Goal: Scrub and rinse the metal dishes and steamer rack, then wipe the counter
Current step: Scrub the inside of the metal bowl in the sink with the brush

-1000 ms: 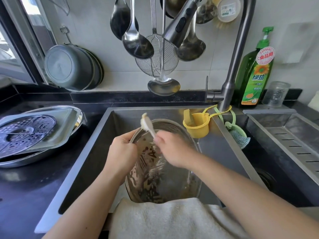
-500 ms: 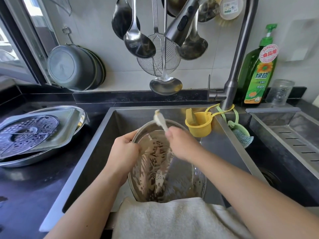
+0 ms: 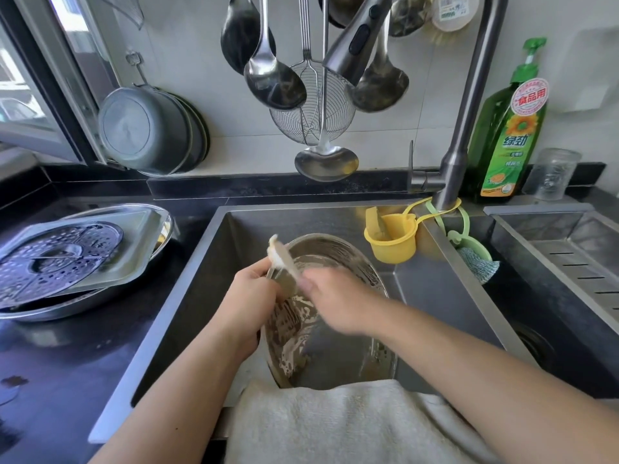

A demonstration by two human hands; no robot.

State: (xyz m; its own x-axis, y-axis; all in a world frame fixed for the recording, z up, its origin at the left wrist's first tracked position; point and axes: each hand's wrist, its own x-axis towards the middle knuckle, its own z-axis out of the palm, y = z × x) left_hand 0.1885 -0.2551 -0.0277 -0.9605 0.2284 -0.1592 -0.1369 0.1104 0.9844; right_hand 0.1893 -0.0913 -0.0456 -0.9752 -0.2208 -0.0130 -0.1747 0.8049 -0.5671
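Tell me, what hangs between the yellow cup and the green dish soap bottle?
In the head view, the faucet base stands between the yellow cup and the soap bottle.

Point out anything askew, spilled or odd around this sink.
Nothing looks spilled or damaged. The only askew thing: on the left counter the perforated steamer rack lies tilted on a rectangular tray, itself crooked across a round dish.

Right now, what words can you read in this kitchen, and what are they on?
"食品用": round red-and-white sticker on the green soap bottle.
"绿劲": big letters on that bottle's label.
Smaller print below on the label: too small to read.
Round white tag hanging at the top: print too blurred.
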